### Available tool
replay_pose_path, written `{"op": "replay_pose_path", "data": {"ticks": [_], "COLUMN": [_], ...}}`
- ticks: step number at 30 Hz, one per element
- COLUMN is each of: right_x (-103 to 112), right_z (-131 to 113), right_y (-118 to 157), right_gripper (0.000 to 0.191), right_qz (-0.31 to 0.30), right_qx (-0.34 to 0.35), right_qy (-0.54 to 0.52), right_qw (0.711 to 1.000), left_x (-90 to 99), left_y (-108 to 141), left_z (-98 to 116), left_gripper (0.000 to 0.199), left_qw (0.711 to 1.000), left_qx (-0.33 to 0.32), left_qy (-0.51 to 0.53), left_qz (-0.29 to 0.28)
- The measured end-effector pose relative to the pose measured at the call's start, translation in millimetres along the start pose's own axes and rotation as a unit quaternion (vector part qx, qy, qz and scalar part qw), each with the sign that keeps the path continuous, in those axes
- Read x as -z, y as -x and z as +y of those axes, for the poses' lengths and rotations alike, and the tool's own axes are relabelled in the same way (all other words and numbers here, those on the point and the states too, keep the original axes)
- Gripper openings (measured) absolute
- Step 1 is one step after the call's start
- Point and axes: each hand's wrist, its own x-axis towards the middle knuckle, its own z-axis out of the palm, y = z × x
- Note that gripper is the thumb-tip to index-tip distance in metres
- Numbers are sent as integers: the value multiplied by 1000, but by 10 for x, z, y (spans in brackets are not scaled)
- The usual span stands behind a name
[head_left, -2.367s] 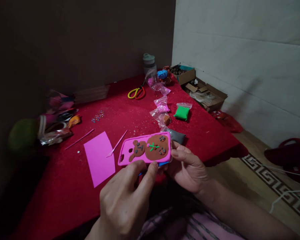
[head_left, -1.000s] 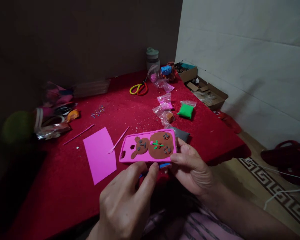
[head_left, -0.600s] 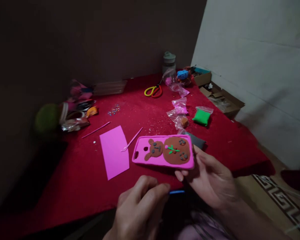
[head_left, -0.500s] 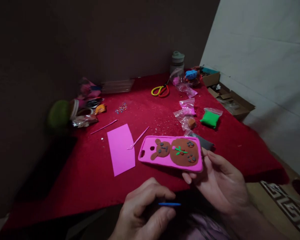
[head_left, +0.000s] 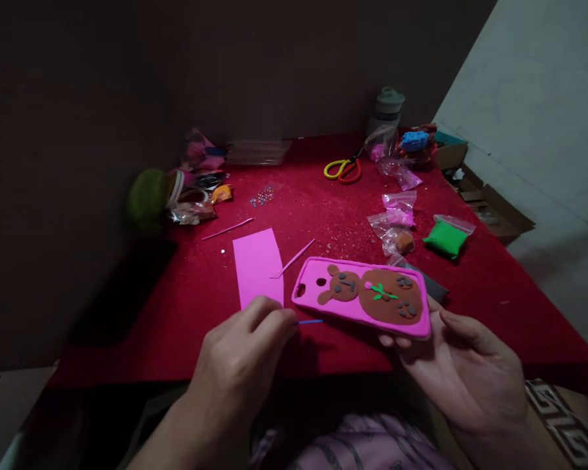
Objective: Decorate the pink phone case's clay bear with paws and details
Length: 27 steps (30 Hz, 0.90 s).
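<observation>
Resting in my right hand [head_left: 470, 365] is a pink phone case [head_left: 313, 271], gripped by its right end and tilted slightly. A brown clay bear [head_left: 385, 307] with grey paws and a green-stemmed pink flower decorates its back. My left hand [head_left: 247, 346] pinches a thin blue stick-like tool [head_left: 310, 321], its tip pointing right, just below the case's left end. Most of that tool is hidden by my fingers. Beside the hand lies a pink sheet [head_left: 259, 267], its lower edge partly covered. A pink stick tool [head_left: 296, 258] rests across the sheet's right edge.
Another pink stick [head_left: 228, 228] and scattered rhinestones [head_left: 262, 196] lie on the red cloth [head_left: 176, 339]. Farther back are yellow-and-red scissors [head_left: 343, 170] and a bottle [head_left: 387, 111]. Clay packets, including a green one [head_left: 447, 236], sit at right. Cardboard boxes [head_left: 500, 202] stand beyond the table edge.
My left hand has moved up and forward over the table with the blue tool, now beside the pink sheet. My right hand still holds the case; the whole view has shifted.
</observation>
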Motion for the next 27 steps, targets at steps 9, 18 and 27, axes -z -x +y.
{"op": "replay_pose_path", "data": {"ticks": [9, 18, 27], "right_x": [-15, -32, -45], "right_z": [49, 66, 54], "right_y": [10, -13, 8], "right_gripper": [64, 72, 68], "right_qz": [-32, -39, -41], "right_qx": [16, 30, 20], "right_qy": [27, 35, 44], "right_qw": [999, 998, 998], "left_x": [-67, -59, -59], "left_y": [-74, -156, -186], "left_z": [-128, -157, -186], "left_gripper": [18, 30, 28], "left_qw": [996, 990, 990], "left_qx": [-49, -97, -96], "left_qy": [-74, -100, -100], "left_qz": [12, 15, 15]}}
